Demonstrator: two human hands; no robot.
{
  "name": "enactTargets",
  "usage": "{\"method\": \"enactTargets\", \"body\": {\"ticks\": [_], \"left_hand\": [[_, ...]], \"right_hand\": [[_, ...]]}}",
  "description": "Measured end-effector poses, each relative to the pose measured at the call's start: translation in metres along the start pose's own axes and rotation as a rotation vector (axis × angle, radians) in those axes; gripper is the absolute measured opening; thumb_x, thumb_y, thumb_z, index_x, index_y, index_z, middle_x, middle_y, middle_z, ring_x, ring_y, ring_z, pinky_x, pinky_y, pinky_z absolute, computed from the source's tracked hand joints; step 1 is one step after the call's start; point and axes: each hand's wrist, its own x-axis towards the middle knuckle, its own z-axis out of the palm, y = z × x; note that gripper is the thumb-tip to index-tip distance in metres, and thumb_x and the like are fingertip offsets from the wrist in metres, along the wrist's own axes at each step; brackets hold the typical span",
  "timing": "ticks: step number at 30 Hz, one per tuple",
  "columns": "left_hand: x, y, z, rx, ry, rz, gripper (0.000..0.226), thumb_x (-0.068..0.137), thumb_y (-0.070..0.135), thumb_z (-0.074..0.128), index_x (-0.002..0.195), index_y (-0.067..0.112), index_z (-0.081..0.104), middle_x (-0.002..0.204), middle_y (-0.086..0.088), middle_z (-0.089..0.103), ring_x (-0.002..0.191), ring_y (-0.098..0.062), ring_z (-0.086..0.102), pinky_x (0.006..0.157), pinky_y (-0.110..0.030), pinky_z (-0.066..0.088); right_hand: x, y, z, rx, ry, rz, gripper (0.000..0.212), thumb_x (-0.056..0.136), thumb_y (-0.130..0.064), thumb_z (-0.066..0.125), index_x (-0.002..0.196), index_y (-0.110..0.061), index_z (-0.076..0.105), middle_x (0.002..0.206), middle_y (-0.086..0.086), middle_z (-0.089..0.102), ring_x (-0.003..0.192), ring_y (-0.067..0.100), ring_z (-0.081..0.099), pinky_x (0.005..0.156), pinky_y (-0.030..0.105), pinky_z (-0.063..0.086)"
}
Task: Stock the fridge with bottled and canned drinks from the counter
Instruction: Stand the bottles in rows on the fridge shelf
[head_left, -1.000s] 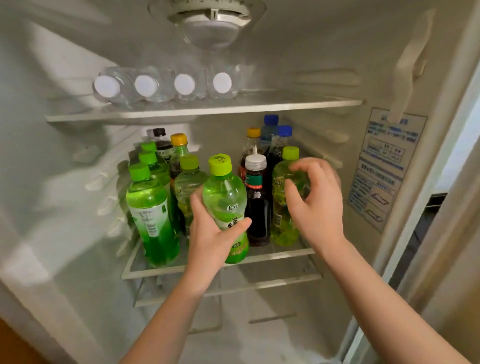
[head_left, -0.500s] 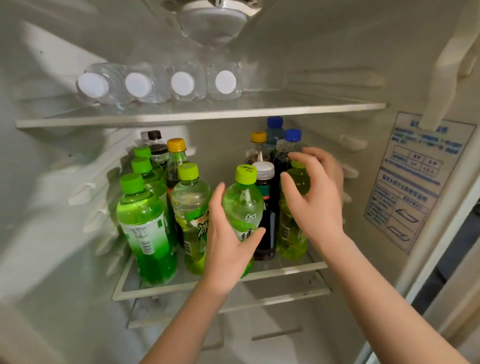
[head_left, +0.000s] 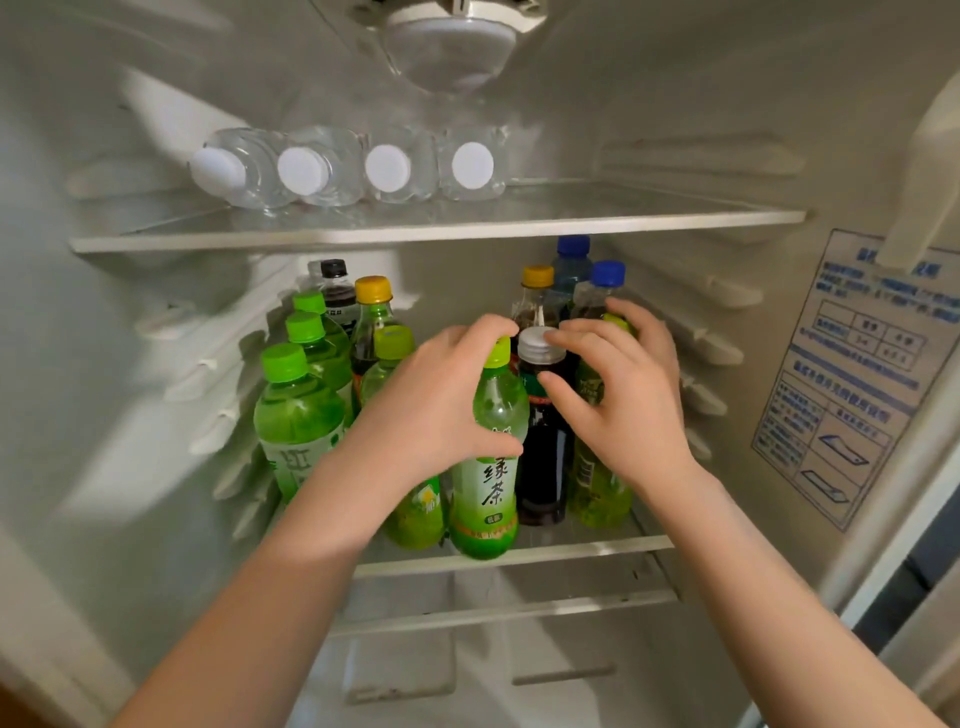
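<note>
Left hand (head_left: 436, 410) grips the green tea bottle (head_left: 488, 483) round its neck and shoulder, thumb in front; the bottle stands upright at the near edge of the middle shelf (head_left: 571, 548). Right hand (head_left: 628, 405) curls round the top of a yellow-green bottle (head_left: 597, 488) on the right, forefinger touching the white cap of the dark bottle (head_left: 543, 457) between them. Four water bottles (head_left: 387, 169) lie on the upper shelf (head_left: 415, 231)

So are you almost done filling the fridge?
Lots is in: four water bottles lie on the upper shelf and many stand on the middle shelf. Now the left hand grips a green tea bottle at the front, the right hand a yellow-green bottle. The counter is out of view, so what's left is unknown.
</note>
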Motion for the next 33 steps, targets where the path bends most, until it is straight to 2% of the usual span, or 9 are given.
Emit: {"method": "enactTargets", "body": {"ticks": [5, 8, 10, 13, 21, 25, 28, 30, 33], "left_hand": [[0.021, -0.004, -0.016, 0.175, -0.114, -0.043, 0.085, 0.044, 0.050, 0.088, 0.105, 0.035, 0.032, 0.111, 0.004, 0.049, 0.098, -0.017, 0.049, 0.079, -0.035, 0.047], [0.033, -0.002, -0.020, 0.280, -0.135, -0.030, 0.084, 0.040, 0.055, 0.087, 0.100, 0.031, 0.033, 0.102, 0.003, 0.051, 0.089, -0.021, 0.053, 0.073, -0.039, 0.051], [0.040, -0.002, -0.021, 0.344, -0.157, -0.023, 0.086, 0.039, 0.057, 0.086, 0.101, 0.026, 0.036, 0.095, 0.002, 0.051, 0.083, -0.022, 0.054, 0.067, -0.037, 0.050], [0.052, -0.002, -0.024, 0.389, -0.205, -0.035, 0.089, 0.039, 0.058, 0.087, 0.104, 0.021, 0.040, 0.089, 0.001, 0.048, 0.077, -0.022, 0.052, 0.060, -0.032, 0.044], [0.074, -0.019, -0.023, 0.551, -0.239, -0.060, 0.090, 0.046, 0.054, 0.088, 0.110, 0.012, 0.041, 0.091, -0.004, 0.045, 0.078, -0.025, 0.046, 0.063, -0.035, 0.042], [0.090, -0.029, -0.032, 0.397, -0.363, -0.097, 0.069, 0.060, 0.042, 0.085, 0.114, 0.017, 0.050, 0.098, -0.003, 0.051, 0.088, -0.024, 0.052, 0.071, -0.032, 0.046], [0.102, -0.038, -0.040, 0.347, -0.443, -0.071, 0.061, 0.068, 0.036, 0.082, 0.120, 0.022, 0.054, 0.114, -0.004, 0.055, 0.100, -0.023, 0.054, 0.081, -0.031, 0.047], [0.109, -0.040, -0.042, 0.313, -0.473, -0.075, 0.057, 0.068, 0.032, 0.083, 0.117, 0.024, 0.057, 0.119, -0.002, 0.053, 0.107, -0.024, 0.054, 0.089, -0.035, 0.048], [0.121, -0.038, -0.040, 0.357, -0.502, -0.056, 0.054, 0.063, 0.027, 0.086, 0.109, 0.023, 0.059, 0.115, -0.003, 0.053, 0.105, -0.025, 0.055, 0.088, -0.037, 0.050]], "right_hand": [[0.001, 0.009, 0.001, 0.001, 0.036, -0.065, 0.035, 0.077, -0.025, 0.073, 0.110, -0.015, 0.069, 0.113, -0.002, 0.067, 0.126, 0.031, 0.044, 0.102, 0.050, 0.038], [0.000, 0.013, 0.003, 0.007, 0.081, -0.065, 0.032, 0.077, -0.024, 0.073, 0.106, -0.013, 0.069, 0.109, -0.002, 0.068, 0.124, 0.030, 0.044, 0.103, 0.036, 0.034], [-0.001, 0.014, 0.005, 0.013, 0.098, -0.066, 0.030, 0.077, -0.024, 0.073, 0.104, -0.013, 0.068, 0.108, -0.002, 0.067, 0.124, 0.030, 0.043, 0.103, 0.032, 0.032], [-0.001, 0.015, 0.008, 0.020, 0.121, -0.072, 0.028, 0.078, -0.024, 0.072, 0.102, -0.013, 0.068, 0.107, -0.003, 0.067, 0.123, 0.031, 0.043, 0.102, 0.036, 0.035], [-0.003, 0.012, 0.011, 0.071, 0.121, -0.050, 0.027, 0.079, -0.023, 0.071, 0.103, -0.012, 0.067, 0.109, -0.003, 0.066, 0.126, 0.030, 0.044, 0.097, 0.049, 0.041], [-0.003, 0.011, 0.012, 0.063, 0.125, -0.043, 0.027, 0.080, -0.023, 0.071, 0.104, -0.012, 0.067, 0.110, -0.003, 0.066, 0.126, 0.030, 0.044, 0.096, 0.051, 0.041], [-0.004, 0.009, 0.013, 0.054, 0.130, -0.030, 0.028, 0.080, -0.023, 0.071, 0.105, -0.012, 0.067, 0.110, -0.002, 0.066, 0.126, 0.031, 0.044, 0.095, 0.052, 0.041], [-0.004, 0.008, 0.014, 0.044, 0.133, -0.020, 0.028, 0.079, -0.023, 0.071, 0.105, -0.012, 0.067, 0.110, -0.002, 0.066, 0.126, 0.031, 0.044, 0.095, 0.053, 0.041], [-0.004, 0.007, 0.015, 0.034, 0.142, -0.022, 0.028, 0.079, -0.024, 0.071, 0.104, -0.012, 0.067, 0.110, -0.001, 0.066, 0.125, 0.032, 0.045, 0.094, 0.054, 0.041]]}}
